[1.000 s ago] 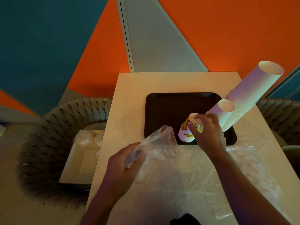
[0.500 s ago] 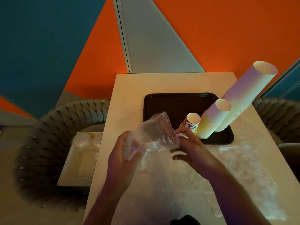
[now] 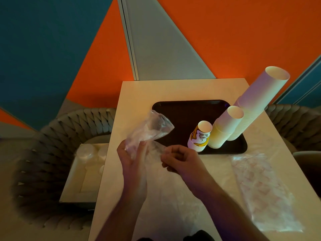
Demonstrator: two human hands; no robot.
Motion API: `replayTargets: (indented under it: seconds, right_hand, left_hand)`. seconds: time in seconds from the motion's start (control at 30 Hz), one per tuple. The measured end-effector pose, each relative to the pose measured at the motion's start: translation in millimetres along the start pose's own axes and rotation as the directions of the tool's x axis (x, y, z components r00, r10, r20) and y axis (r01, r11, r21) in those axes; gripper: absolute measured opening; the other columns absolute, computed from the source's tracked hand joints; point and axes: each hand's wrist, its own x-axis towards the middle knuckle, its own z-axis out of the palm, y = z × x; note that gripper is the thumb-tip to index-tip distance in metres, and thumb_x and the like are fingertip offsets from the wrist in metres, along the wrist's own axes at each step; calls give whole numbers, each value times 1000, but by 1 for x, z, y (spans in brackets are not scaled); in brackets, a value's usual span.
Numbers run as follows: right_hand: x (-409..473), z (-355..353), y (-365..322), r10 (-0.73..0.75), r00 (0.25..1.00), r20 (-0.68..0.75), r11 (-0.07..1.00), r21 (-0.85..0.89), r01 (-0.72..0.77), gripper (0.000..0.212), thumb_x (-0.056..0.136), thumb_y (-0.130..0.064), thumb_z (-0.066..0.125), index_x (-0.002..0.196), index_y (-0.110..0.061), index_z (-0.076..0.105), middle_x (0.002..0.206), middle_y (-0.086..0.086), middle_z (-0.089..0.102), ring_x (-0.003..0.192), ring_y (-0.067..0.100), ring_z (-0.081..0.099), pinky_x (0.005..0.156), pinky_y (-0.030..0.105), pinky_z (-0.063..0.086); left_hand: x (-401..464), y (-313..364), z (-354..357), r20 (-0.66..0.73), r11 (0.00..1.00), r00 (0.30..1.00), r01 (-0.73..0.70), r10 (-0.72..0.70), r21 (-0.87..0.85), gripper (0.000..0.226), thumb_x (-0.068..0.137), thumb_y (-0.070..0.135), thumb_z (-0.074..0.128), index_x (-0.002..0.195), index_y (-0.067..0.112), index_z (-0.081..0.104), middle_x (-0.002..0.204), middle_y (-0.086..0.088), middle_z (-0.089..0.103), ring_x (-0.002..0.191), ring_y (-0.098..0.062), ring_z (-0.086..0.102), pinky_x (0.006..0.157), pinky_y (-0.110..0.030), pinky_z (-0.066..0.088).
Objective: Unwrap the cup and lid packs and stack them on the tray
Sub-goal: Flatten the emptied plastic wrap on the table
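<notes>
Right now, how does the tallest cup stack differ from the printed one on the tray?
The tallest cup stack is plain white and holds many cups; the printed cup stack carries a yellow design and holds only a few. The tallest stands at the tray's right edge, the printed one nearer the hands. Both stand mouth-up on the tray.

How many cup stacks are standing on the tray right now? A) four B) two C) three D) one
C: the tray carries a short printed cup stack, a mid-height plain stack and a tall plain stack, all at its right end.
</notes>
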Motion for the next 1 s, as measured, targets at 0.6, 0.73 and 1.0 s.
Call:
replayTargets:
  seconds: [0.6, 0.73, 1.0]
  right_hand:
    - [3, -84, -55, -326, 924, 201, 922, -149, 358, 19, 83, -11, 68, 99, 1, 68, 94, 6, 77, 89, 11, 71, 79, 19, 54]
    - [0, -93, -63, -352, 921, 168, 909, -174, 379, 19, 83, -11, 67, 97, 0, 69, 90, 6, 77, 87, 12, 72, 82, 20, 54]
    - [-10, -107, -67, -381, 924, 37, 899, -221, 379, 10, 85, -7, 68, 94, -4, 73, 86, 0, 77, 84, 11, 71, 79, 19, 55]
  left_hand:
    - [51, 30, -19, 307, 996, 947, 93, -94, 18, 55, 62, 71, 76, 105, 38, 66, 132, 7, 58, 131, -9, 49, 105, -44, 36]
    - [48, 32, -10, 439, 966, 869, 147, -229, 214, 37, 86, 61, 52, 72, 34, 73, 133, 2, 59, 138, -8, 42, 118, -52, 23]
    - [26, 18, 5, 383, 841, 765, 370, -517, 396, 38, 77, 61, 54, 71, 34, 80, 92, 7, 77, 115, -19, 60, 115, -49, 35]
